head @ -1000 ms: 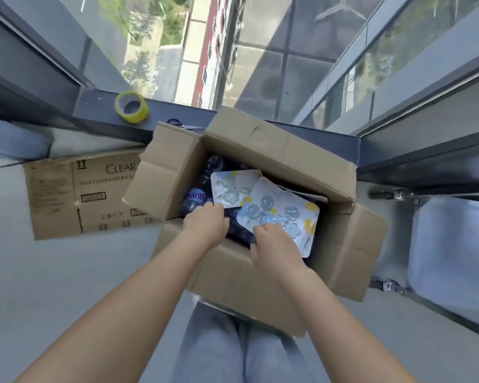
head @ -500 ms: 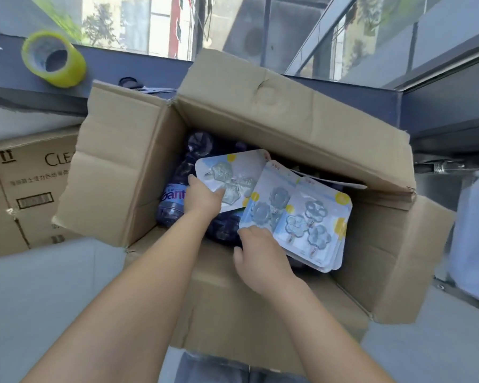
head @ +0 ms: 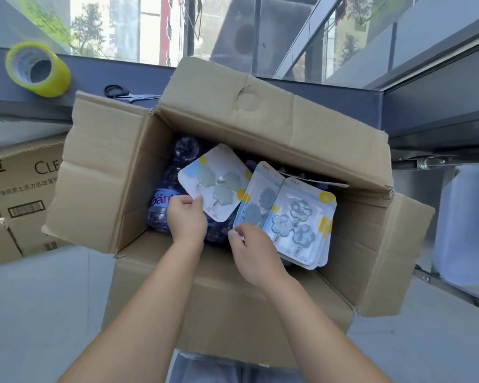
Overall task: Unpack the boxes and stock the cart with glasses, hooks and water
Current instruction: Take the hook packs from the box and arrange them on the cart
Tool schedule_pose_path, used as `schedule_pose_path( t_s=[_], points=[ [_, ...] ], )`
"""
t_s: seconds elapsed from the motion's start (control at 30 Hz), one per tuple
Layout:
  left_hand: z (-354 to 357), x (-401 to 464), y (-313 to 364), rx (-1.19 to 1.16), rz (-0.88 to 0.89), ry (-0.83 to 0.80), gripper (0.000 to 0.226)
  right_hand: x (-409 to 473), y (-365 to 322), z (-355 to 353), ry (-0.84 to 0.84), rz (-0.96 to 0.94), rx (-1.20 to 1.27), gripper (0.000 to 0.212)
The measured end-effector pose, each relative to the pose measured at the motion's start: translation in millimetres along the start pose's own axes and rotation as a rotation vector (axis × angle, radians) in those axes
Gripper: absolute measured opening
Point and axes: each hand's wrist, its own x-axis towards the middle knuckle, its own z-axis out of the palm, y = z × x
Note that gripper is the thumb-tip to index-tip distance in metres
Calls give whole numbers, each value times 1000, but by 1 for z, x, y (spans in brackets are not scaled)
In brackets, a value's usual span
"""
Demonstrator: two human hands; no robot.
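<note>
Head view: box (head: 233,128) nearer, fills frame more than half second ago. Left hand (head: 187,218) pinches green hook card (head: 215,183), now lifted and fanned toward 11 o'clock. Right hand (head: 253,250) pinches stacked blue cards (head: 299,219) at near corner, toward 3 o'clock. Water bottles (head: 163,205) beneath, untouched. Judgement: hooks leaving box first; cart not in view.
</note>
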Motion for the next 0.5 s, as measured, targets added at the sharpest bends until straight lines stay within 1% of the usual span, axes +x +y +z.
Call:
schedule_pose_path(
  t_s=[0.07, 0.13, 0.17, 0.2, 0.23, 0.3, 0.37, 0.4, 0.5],
  points=[
    [-14, -23, -1, -158, -22, 41, 18, -6, -4, -6, 23, 103, 267, 36],
    [-27, -50, 4, -307, -78, 25, 16, -9, -7, -14, 6, 206, 520, 44],
    [-31, -64, 6, -359, -103, -15, 16, -10, -7, -17, -23, 241, 658, 42],
    [-33, -79, 7, -385, -121, -68, 17, -11, -7, -21, -56, 263, 805, 35],
    [-32, -91, 7, -386, -137, -126, 17, -12, -6, -26, -81, 269, 945, 28],
    [-26, -108, 3, -353, -169, -245, 14, -14, 3, -35, -81, 267, 1127, 24],
    [-20, -111, -2, -338, -242, -367, 7, -14, 18, -43, -75, 281, 1153, 26],
    [-18, -107, -3, -355, -291, -415, 8, -15, 27, -47, -80, 285, 1126, 27],
    [-13, -91, -4, -402, -383, -544, 34, -20, 54, -62, -151, 270, 1034, 25]
  ],
)
